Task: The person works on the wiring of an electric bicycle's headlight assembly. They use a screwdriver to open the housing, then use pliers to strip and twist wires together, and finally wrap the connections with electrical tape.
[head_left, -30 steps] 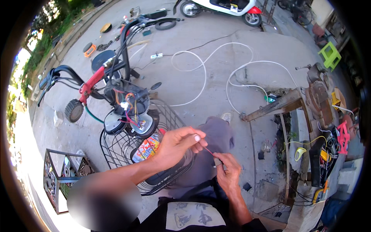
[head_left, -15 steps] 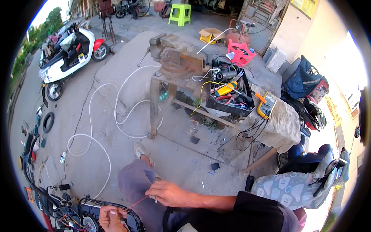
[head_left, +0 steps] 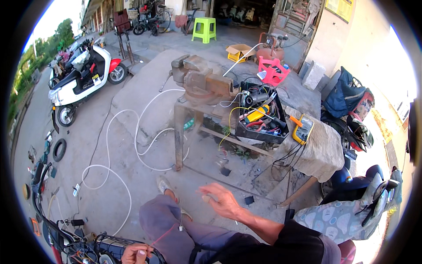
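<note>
Red insulation is sheathing a thin, flexible wire (head_left: 164, 235), which is running up and rightward from the left grip (head_left: 137, 254) across the grey-trousered leg (head_left: 156, 215). Thumb and fingers of that grip are pinching the wire's lower end. The right grip (head_left: 221, 201) is hovering above and right of the wire, apart from it, fingers partly curling; I cannot tell whether it is pinching anything. Farther off, an open, black, cluttered tool tray (head_left: 260, 135) is sitting.

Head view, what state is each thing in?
Red wire, held in one hand.
Left hand, closed on it.
Right hand, clear of it; grip unclear.
Cardboard box, open.
Black tool tray, open, full.
White scooter, parked upright.
Green plastic stool, upright.
White hose, loosely looped.
Tire, lying flat.
</note>
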### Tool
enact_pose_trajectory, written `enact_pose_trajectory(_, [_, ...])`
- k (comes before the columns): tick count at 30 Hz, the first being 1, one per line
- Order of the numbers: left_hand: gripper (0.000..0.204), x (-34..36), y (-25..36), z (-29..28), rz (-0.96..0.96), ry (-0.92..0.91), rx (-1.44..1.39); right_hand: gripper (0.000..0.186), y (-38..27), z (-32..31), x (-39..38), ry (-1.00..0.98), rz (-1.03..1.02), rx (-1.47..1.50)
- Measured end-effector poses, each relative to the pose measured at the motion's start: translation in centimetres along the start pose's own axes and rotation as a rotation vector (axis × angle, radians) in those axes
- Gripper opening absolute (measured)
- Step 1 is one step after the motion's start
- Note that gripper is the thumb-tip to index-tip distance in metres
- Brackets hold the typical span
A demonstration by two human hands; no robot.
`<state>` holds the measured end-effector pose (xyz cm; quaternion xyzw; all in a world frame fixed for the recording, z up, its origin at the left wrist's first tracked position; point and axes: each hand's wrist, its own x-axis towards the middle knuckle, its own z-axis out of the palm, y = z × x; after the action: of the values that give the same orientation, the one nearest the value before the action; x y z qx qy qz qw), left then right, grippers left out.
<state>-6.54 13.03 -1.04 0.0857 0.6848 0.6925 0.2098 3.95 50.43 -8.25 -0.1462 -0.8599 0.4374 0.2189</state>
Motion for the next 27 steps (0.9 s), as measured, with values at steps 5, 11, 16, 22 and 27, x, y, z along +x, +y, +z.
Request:
enact_pose_trajectory(5, [0.004,0.0,-2.1,-0.6,0.148,-0.012,-0.136,0.042,0.9,-4.2,1.0,0.166,-0.039,0.007])
enact_pose_trajectory(11, [0.009,-0.3,-1.2,-0.7,-0.047,0.063,-0.007,0.044,-0.6,-11.2,-1.1,0.429,-0.106,-0.248])
enact_pose_trajectory(16, [0.010,-0.3,-0.9,-0.3,-0.010,0.058,0.000,0.043,0.7,-20.1,-1.9,0.752,-0.181,-0.583])
enact_pose_trajectory(22, [0.012,-0.1,-0.5,0.1,0.003,0.023,0.047,0.041,4.9,-34.4,4.7,0.708,0.173,-1.098])
enact_pose_trajectory(27, [0.006,-0.3,0.4,1.0,0.044,-0.007,-0.047,0.035,15.8,-39.0,10.1,0.330,0.587,-1.380])
